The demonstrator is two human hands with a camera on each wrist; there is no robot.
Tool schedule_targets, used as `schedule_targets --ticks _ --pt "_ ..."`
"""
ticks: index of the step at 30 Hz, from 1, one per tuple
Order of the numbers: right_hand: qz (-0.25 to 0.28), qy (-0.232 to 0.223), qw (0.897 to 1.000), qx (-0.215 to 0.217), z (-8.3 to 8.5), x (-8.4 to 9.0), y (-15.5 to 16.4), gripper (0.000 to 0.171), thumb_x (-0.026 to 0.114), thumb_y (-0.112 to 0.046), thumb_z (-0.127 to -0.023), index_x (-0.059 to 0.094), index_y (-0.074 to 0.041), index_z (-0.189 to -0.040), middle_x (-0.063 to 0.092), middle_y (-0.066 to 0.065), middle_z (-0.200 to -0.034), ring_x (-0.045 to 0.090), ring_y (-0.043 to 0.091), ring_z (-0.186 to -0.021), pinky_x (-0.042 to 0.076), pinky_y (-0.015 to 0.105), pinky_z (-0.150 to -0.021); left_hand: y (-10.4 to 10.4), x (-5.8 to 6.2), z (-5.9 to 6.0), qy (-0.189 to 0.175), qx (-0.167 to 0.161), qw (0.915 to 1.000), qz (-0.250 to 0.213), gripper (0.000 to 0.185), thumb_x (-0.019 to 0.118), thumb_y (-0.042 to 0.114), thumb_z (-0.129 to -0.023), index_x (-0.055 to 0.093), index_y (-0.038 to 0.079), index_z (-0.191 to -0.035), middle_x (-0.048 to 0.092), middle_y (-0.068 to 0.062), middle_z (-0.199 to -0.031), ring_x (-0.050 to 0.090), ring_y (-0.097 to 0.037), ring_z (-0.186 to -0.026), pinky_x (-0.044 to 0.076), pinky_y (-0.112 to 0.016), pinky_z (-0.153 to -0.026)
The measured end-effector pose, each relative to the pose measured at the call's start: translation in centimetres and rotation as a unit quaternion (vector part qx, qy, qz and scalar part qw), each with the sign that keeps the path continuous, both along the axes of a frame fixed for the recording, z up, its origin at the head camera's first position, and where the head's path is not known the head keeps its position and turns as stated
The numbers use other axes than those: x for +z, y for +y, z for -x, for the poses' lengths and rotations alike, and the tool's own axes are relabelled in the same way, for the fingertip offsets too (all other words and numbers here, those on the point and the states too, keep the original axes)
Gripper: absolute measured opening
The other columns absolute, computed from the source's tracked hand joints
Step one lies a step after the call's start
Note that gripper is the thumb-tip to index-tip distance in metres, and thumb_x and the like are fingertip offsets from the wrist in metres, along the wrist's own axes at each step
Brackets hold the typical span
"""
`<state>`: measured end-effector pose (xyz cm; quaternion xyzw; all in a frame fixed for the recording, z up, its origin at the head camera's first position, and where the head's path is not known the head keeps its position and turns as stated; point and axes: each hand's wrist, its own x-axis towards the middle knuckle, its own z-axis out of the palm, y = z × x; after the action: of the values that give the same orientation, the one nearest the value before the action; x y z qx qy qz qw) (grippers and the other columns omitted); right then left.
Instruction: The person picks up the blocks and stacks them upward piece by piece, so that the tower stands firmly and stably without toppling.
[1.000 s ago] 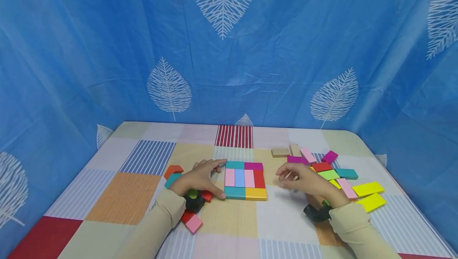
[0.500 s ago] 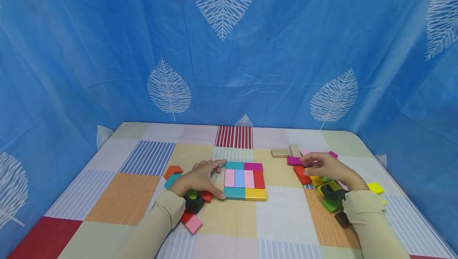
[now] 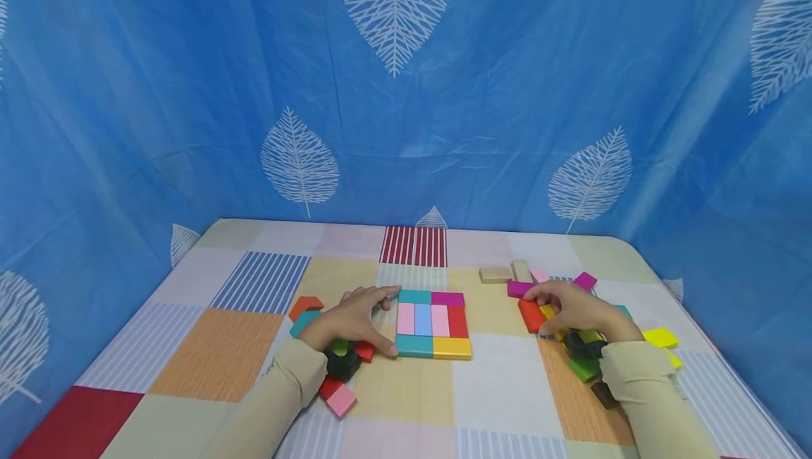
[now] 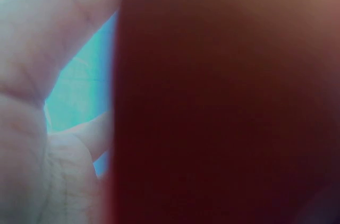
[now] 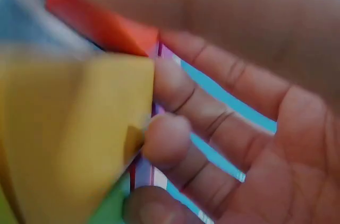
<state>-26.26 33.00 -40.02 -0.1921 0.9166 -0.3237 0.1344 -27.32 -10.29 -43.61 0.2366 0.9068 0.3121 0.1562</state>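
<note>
My left hand lies beside a flat rectangle of coloured blocks, its thumb and index fingertips at the left corners. The left wrist view shows part of this hand beside a dark, blurred surface that hides most of the work. On the right, my right hand pinches an orange-red block between thumb and index finger, low over the loose pile. Close up in the right wrist view, the orange-red block touches those fingers, and a yellow block sits near the other fingertips.
Two natural wood blocks and a magenta block lie behind the right hand. Yellow blocks and a green block surround its wrist. By the left forearm are orange, teal and pink blocks. A blue curtain hangs behind.
My right hand has moved from beside the rectangle rightward to the loose pile, then lowered onto the orange-red block and taken hold of it. The left hand has stayed in place.
</note>
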Motion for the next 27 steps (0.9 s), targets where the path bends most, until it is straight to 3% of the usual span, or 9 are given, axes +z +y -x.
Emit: schedule_targets --ticks 8,16,27 --pt "-0.017 0.009 1.000 0.013 -0.3 -0.3 -4.1 0.061 0.097 -0.013 -0.079 0.067 0.001 -0.129 0.058 0.003 -0.095 0.053 0.020 -0.082 0.045 0.024 -0.061 -0.1 0.1 -0.2 0.002 0.001 1.0000 0.000 0.108 0.099 0.039 -0.073 0.046 0.013 -0.163 0.055 0.005 -0.114 0.046 -0.022 -0.120 0.041 -0.047 -0.103" --pt "-0.035 0.015 0.999 0.000 -0.5 -0.4 -5.1 0.060 0.097 -0.007 -0.075 0.066 0.002 -0.124 0.060 0.002 -0.096 0.054 0.019 -0.081 0.048 0.025 -0.063 -0.1 -0.1 0.0 0.004 -0.001 1.0000 0.001 0.108 0.099 0.040 -0.073 0.046 0.014 -0.164 0.055 0.006 -0.113 0.046 -0.022 -0.120 0.041 -0.047 -0.103" --pt "0.036 0.081 0.996 0.001 -0.4 -0.8 -7.3 0.057 0.094 -0.022 -0.078 0.069 -0.004 -0.126 0.069 0.007 -0.116 0.058 0.023 -0.094 0.054 0.029 -0.069 -0.1 -0.2 0.1 0.004 -0.001 1.0000 0.002 0.109 0.099 0.042 -0.074 0.045 0.014 -0.164 0.055 0.006 -0.115 0.046 -0.022 -0.121 0.040 -0.048 -0.103"
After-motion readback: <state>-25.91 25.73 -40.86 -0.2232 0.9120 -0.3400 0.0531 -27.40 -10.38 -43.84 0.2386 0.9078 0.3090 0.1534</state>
